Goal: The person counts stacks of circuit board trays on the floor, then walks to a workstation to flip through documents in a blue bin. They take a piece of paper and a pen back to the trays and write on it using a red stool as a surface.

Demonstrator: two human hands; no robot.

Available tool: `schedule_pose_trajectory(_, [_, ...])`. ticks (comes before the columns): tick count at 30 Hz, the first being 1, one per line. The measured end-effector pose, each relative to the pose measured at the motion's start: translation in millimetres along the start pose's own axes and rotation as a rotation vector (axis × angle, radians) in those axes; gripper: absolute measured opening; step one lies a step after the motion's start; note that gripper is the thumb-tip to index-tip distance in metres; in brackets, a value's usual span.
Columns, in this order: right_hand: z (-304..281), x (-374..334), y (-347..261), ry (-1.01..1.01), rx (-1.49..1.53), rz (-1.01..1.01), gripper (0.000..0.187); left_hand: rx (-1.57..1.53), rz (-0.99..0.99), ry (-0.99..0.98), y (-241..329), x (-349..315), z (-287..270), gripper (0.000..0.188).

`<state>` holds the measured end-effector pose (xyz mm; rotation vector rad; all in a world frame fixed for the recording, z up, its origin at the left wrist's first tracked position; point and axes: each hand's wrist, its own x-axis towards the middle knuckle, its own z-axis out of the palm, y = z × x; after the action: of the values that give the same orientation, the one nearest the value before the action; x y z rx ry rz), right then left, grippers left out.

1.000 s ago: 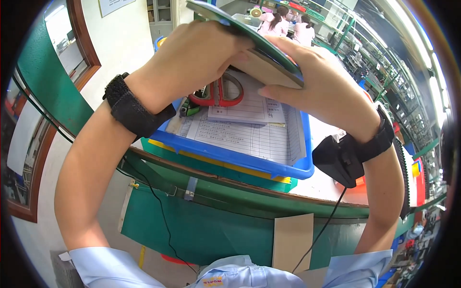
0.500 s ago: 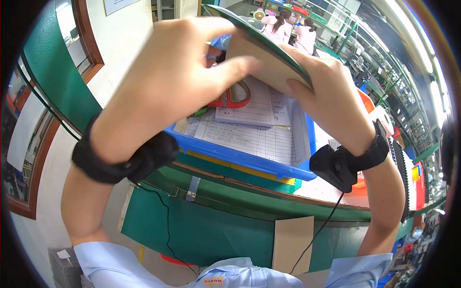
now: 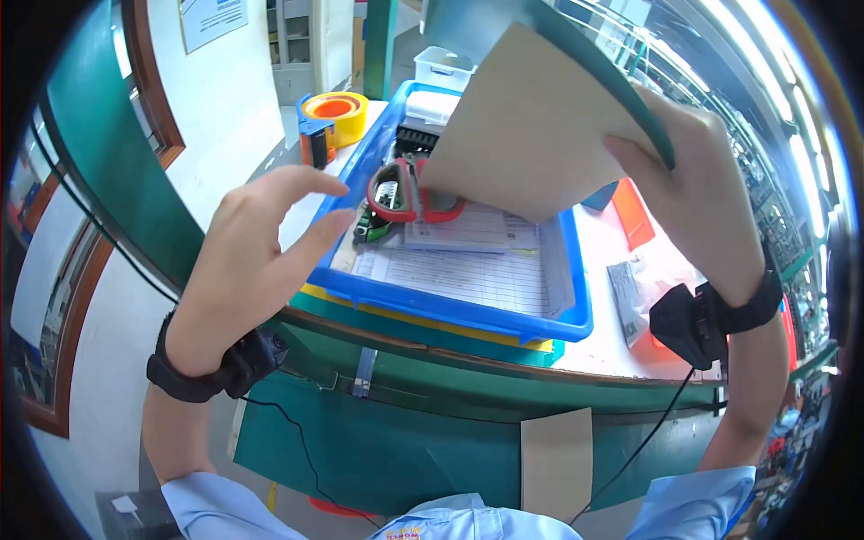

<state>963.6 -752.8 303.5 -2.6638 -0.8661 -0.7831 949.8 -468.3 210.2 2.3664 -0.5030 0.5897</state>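
A white-topped workbench with a green front edge (image 3: 396,337) is standing below the hands. A white wall with a brown wooden frame (image 3: 153,85) is rising left of the left hand. Long ceiling strip lights (image 3: 765,81) are glowing beyond the right hand.

Bright, even light falls from ceiling strip lamps (image 3: 781,108) at upper right, which glare white. Shadows are soft. Fisheye bending curves straight edges toward a black rim. The raised board (image 3: 531,126) looks slightly blurred.

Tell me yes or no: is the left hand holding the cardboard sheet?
No; the left hand is open and apart from the cardboard sheet, which only the right hand grips.
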Motion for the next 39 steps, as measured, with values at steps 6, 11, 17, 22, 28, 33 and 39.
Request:
schedule_pose_trajectory(6, [-33,0,18,0.058,-0.261,-0.09,0.024,-0.038,0.46,-0.055,7,16,15,0.022])
schedule_pose_trajectory(11, [-39,-5,21,0.079,-0.251,-0.139,0.026,-0.042,0.338,-0.414,63,45,11,0.029])
schedule_pose_trajectory(17, [-51,-14,13,0.133,-0.22,-0.222,0.028,-0.071,-0.001,-0.445,78,96,21,0.044])
schedule_pose_trajectory(22, [-57,-20,9,0.214,-0.193,-0.331,0.03,-0.114,0.184,-0.219,57,125,30,0.047])
schedule_pose_trajectory(28, [-52,-24,19,0.25,-0.23,-0.363,0.036,0.153,0.568,-0.22,34,152,33,0.041])
schedule_pose_trajectory(33, [-41,-22,27,0.223,-0.186,-0.38,0.04,0.595,0.873,0.157,13,151,32,0.029])
schedule_pose_trajectory(39, [-17,-7,48,0.196,-0.175,-0.337,0.042,0.629,0.822,0.196,25,169,50,0.029])
